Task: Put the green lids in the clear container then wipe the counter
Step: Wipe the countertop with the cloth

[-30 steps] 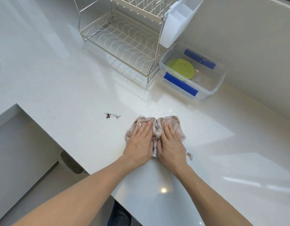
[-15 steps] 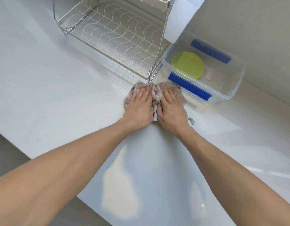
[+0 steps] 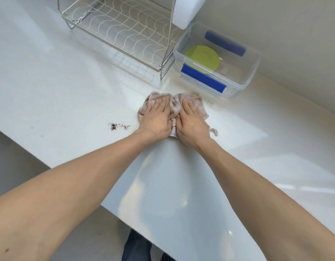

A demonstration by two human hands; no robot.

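My left hand (image 3: 157, 120) and my right hand (image 3: 192, 123) press side by side, fingers flat, on a crumpled beige cloth (image 3: 198, 104) on the white counter (image 3: 59, 87). Behind them to the right stands the clear container (image 3: 252, 72) with blue clips. A round green lid (image 3: 202, 57) lies flat inside it. A small patch of dark crumbs (image 3: 117, 126) lies on the counter just left of the cloth.
A wire dish rack (image 3: 121, 32) stands at the back, left of the container, with a white holder (image 3: 187, 10) hanging on its right side. The counter's front edge runs diagonally at lower left, with the floor below. A wall rises at right.
Both hands pushed the cloth away to the rack and container, then drew it back toward me. The crumbs, out of sight half a second ago, show again left of the cloth.
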